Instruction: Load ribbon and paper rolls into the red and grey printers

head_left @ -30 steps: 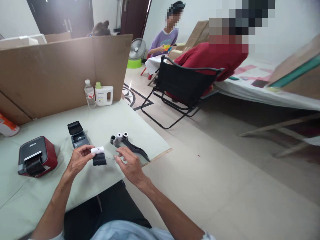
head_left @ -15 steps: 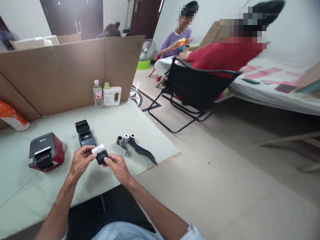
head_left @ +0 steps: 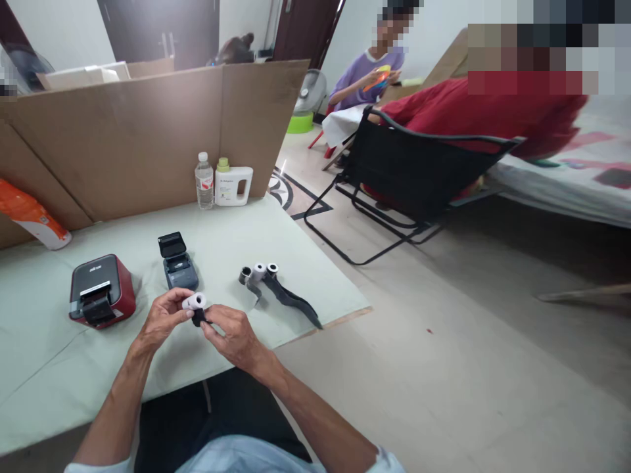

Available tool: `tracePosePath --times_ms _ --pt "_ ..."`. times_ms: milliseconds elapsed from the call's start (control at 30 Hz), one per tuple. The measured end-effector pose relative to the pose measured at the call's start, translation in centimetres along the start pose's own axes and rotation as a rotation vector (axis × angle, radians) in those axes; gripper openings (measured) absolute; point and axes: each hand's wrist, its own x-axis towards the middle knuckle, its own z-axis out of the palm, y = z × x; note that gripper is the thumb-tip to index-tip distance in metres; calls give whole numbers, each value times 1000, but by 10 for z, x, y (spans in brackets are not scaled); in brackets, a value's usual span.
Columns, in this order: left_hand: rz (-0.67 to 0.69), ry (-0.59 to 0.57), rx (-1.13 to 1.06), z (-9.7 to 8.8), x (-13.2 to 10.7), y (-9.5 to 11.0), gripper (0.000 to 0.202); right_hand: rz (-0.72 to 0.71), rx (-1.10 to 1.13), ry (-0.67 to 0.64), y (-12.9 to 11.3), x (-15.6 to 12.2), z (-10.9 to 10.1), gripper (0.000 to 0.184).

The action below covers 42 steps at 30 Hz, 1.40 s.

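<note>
My left hand [head_left: 160, 318] grips a small white paper roll [head_left: 194, 301], whose hollow end now faces the camera. Below it hangs a short black strip [head_left: 198, 318] that seems to belong to the roll. The fingers of my right hand [head_left: 235, 335] pinch the strip's edge. Just beyond my left hand a small dark portable label printer [head_left: 180, 270] stands with its lid up. To the right on the table lie several small rolls [head_left: 259, 271], with a long black strip [head_left: 294, 305] trailing from them toward the table edge.
At left is a red and black printer [head_left: 102, 289] with an orange bottle [head_left: 42, 220] behind it. A water bottle [head_left: 204, 182] and white jug [head_left: 233, 185] stand by the cardboard screen [head_left: 152, 135]. Two people sit beyond, one in a black folding chair [head_left: 419, 174].
The white roll has turned so its hollow end shows, and less of the black strip is visible. My right hand has shifted its hold. The view has swung slightly left.
</note>
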Motion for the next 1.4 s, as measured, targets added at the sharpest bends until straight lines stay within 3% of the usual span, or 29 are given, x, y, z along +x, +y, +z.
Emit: tracePosePath --times_ms 67,167,367,467,533,733,867,967,1167,1400 --pt "18 13 -26 -4 -2 -2 41 0 22 6 1 -2 2 23" --pt "28 46 -2 -8 -3 -3 40 110 118 0 -2 -4 3 23" --pt "36 145 134 -8 -4 0 46 521 574 10 -4 -1 9 18" --pt "59 186 233 -5 -5 1 48 715 820 -23 1 -1 13 30" --pt "72 195 319 -3 -6 3 44 769 899 -52 5 0 15 40" --pt "138 102 490 0 -12 17 38 824 1097 22 16 0 19 43" --pt "118 10 362 -3 -14 23 38 906 1252 14 20 -1 21 44" --pt "78 11 289 -4 -12 22 35 912 1263 -9 18 0 19 44" --pt "37 44 176 -4 -6 17 34 875 1124 -20 16 5 15 51" --pt "-18 61 170 -1 -9 23 36 734 834 146 21 8 17 54"
